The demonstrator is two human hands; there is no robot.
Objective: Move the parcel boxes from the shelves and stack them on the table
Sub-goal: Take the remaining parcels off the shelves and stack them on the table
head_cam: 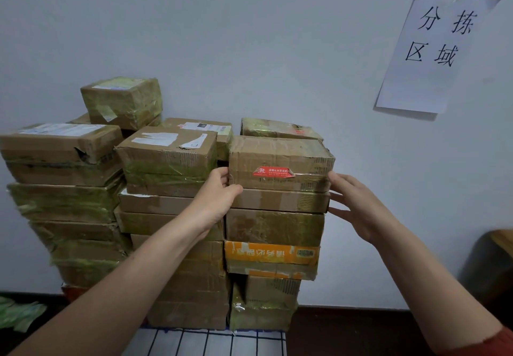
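Two bare forearms reach forward to stacks of taped parcels against a pale wall.

The left hand (219, 191) grips the left end of a brown cardboard parcel box (280, 161) wrapped in clear tape, with a red sticker on its front. The fingers curl round the box's near-left corner, and the thumb lies lower, across the front edge of a thin flat brown carton (280, 199) directly beneath. The right hand (358, 205) is opposite, at the box's right end, held wide with fingers straight and spread. Its fingertips (334, 178) are at the lower right corner; contact looks likely but cannot be confirmed.

The held box sits between the two hands, on top of the rightmost stack. Below the hands, that stack continues down through a yellow-taped carton and an orange printed cardboard box (272, 255) to a white table top with black grid lines (205, 341).

Left of the left hand stand two more stacks of brown taped boxes. Above and beyond them a small greenish-taped cardboard box (122, 101) is perched highest.

Above and to the right of the right hand, a white paper sign with black characters (433, 50) is taped to the wall.

A rust-red sleeve (494, 339) shows on the right arm.
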